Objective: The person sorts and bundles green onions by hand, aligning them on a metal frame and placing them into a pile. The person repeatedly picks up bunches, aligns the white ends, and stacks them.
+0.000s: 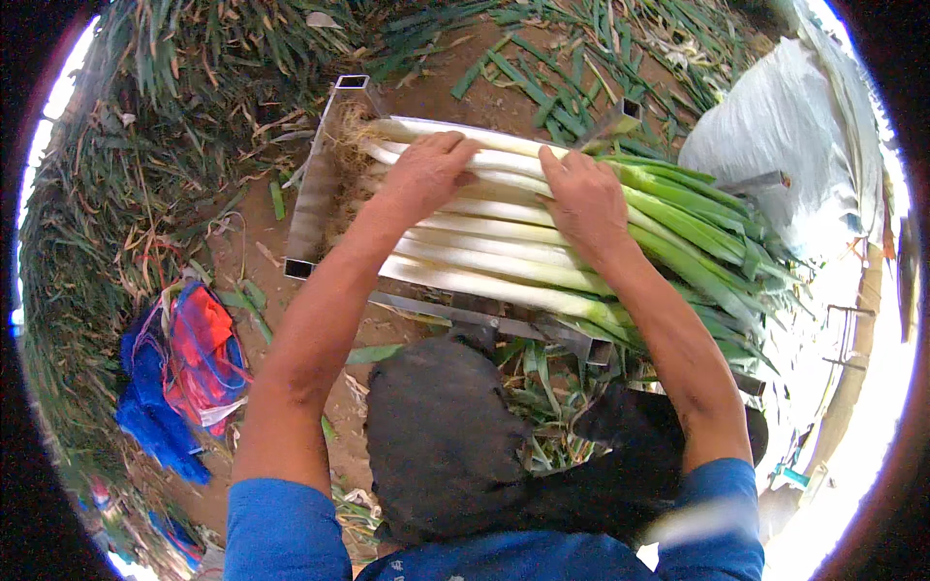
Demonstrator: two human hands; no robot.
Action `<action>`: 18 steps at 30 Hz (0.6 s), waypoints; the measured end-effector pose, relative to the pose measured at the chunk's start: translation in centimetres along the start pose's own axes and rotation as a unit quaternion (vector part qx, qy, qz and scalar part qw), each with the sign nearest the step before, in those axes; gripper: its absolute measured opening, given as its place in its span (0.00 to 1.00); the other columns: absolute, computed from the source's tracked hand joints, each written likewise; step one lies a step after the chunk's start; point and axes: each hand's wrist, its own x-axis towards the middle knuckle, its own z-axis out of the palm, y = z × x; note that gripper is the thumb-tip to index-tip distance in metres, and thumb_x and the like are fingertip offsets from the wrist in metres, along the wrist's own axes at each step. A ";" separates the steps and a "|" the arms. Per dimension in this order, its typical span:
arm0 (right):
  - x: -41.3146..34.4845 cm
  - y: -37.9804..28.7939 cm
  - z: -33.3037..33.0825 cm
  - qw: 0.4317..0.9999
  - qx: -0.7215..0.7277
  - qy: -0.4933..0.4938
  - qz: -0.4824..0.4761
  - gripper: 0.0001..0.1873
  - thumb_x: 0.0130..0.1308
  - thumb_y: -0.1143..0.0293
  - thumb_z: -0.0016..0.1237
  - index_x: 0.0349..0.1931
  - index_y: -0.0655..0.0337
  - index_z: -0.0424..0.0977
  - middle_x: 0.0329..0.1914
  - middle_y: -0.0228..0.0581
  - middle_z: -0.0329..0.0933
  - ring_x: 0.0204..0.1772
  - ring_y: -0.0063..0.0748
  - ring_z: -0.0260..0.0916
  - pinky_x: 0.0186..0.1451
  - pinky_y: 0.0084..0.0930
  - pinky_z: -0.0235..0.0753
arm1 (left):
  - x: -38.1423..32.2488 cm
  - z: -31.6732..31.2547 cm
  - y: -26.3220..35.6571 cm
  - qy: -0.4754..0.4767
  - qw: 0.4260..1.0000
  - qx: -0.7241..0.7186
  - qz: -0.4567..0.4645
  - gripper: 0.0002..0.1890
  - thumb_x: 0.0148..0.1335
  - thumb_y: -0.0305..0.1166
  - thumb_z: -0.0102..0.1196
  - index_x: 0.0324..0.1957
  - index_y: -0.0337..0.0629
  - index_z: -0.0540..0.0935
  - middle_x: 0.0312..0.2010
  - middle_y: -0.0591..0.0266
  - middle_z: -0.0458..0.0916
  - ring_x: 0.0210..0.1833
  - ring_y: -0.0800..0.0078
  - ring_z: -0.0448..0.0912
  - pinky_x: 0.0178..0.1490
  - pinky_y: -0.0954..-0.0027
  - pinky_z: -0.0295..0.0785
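Several long leeks or large green onions [494,279] lie side by side across a low metal frame [312,196], their roots to the left and green leaves to the right. My left hand [430,168] rests on the white stalks near the root end, by the far side of the row. Farther right, my right hand [585,200] lies over the same stalks where white turns to green. Fingers of both hands curl over the far stalks; whether they grip any is hard to tell. The hairy roots [352,138] sit against the frame's left plate.
A large heap of green leaves [109,181] covers the left side. Red and blue plastic bags or netting [203,356] lie on the soil. Square metal posts [621,120] stick out at the frame's corners. A white woven sack [770,138] stands at the upper right.
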 end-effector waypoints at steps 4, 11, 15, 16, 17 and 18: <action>-1.1 -0.5 -0.8 0.998 0.060 0.009 -0.025 0.28 0.60 0.62 0.68 0.60 0.60 0.78 0.44 0.40 0.78 0.52 0.43 0.76 0.54 0.40 0.78 | -2.3 1.7 -1.6 0.028 0.999 0.023 -0.025 0.22 0.66 0.42 0.69 0.58 0.45 0.83 0.61 0.50 0.83 0.64 0.45 0.80 0.67 0.48 0.74; -6.6 1.8 -4.2 0.996 0.059 -0.027 0.058 0.33 0.58 0.59 0.70 0.63 0.59 0.76 0.64 0.52 0.73 0.70 0.55 0.67 0.72 0.50 0.67 | -1.8 1.6 -1.5 0.037 0.998 0.052 -0.011 0.20 0.65 0.36 0.68 0.57 0.45 0.84 0.57 0.51 0.85 0.60 0.47 0.82 0.64 0.49 0.77; -10.3 4.7 -6.6 0.997 0.034 -0.039 0.059 0.34 0.57 0.59 0.71 0.65 0.56 0.76 0.66 0.52 0.72 0.72 0.56 0.66 0.72 0.52 0.66 | -1.9 0.6 -0.6 0.054 0.992 0.114 -0.002 0.18 0.63 0.32 0.69 0.55 0.46 0.86 0.55 0.51 0.85 0.56 0.48 0.84 0.57 0.52 0.80; -10.5 4.9 -6.9 0.997 0.051 -0.015 0.060 0.29 0.60 0.63 0.67 0.62 0.56 0.77 0.64 0.52 0.73 0.71 0.57 0.67 0.74 0.52 0.66 | -2.1 0.6 -0.6 0.059 0.990 0.129 -0.005 0.17 0.64 0.35 0.69 0.54 0.45 0.86 0.54 0.52 0.85 0.56 0.50 0.84 0.56 0.51 0.80; -10.9 4.8 -6.8 0.998 0.041 0.008 0.045 0.27 0.60 0.65 0.64 0.61 0.57 0.78 0.64 0.52 0.73 0.71 0.58 0.68 0.75 0.53 0.65 | -2.4 0.7 -0.4 0.063 0.987 0.146 -0.009 0.16 0.66 0.38 0.69 0.52 0.44 0.87 0.54 0.54 0.85 0.56 0.51 0.84 0.55 0.50 0.79; -11.0 4.6 -6.3 0.999 0.031 0.031 0.028 0.25 0.61 0.67 0.62 0.60 0.57 0.78 0.63 0.52 0.73 0.70 0.59 0.68 0.75 0.54 0.65 | -2.8 0.4 0.2 0.081 0.988 0.130 -0.012 0.15 0.66 0.36 0.69 0.52 0.43 0.87 0.54 0.52 0.85 0.54 0.49 0.85 0.54 0.50 0.80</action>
